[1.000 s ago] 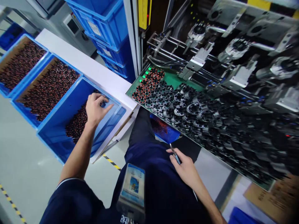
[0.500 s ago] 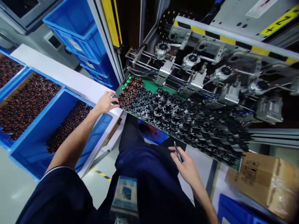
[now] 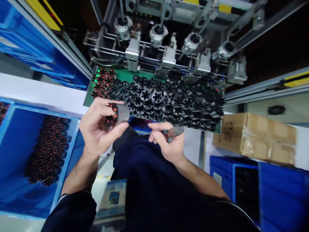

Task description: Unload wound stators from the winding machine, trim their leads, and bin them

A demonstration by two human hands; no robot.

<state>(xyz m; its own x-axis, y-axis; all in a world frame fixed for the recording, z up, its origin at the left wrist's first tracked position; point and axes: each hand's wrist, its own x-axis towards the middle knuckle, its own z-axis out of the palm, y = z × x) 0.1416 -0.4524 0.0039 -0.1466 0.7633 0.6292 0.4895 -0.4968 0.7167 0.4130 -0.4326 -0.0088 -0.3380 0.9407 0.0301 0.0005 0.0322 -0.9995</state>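
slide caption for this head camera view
Left hand holds a gray cylindrical part, right hand a small tool, near a crowded green worktop.

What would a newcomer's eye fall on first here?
Dense rows of dark, ring-shaped parts cover most of the green tabletop beside the machine's metal fixtures. In front, the left hand holds a grey, copper-flecked piece; the right hand holds a small tool. At left, a blue bin holds coppery parts.

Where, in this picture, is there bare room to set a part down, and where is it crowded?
The white tabletop shows a bare strip between the stacked blue bins and the open blue crate. A patch of the green tray is bare between the dark rings and the machine's silver blocks. Most of the tray is crowded with rings and copper-wound parts.
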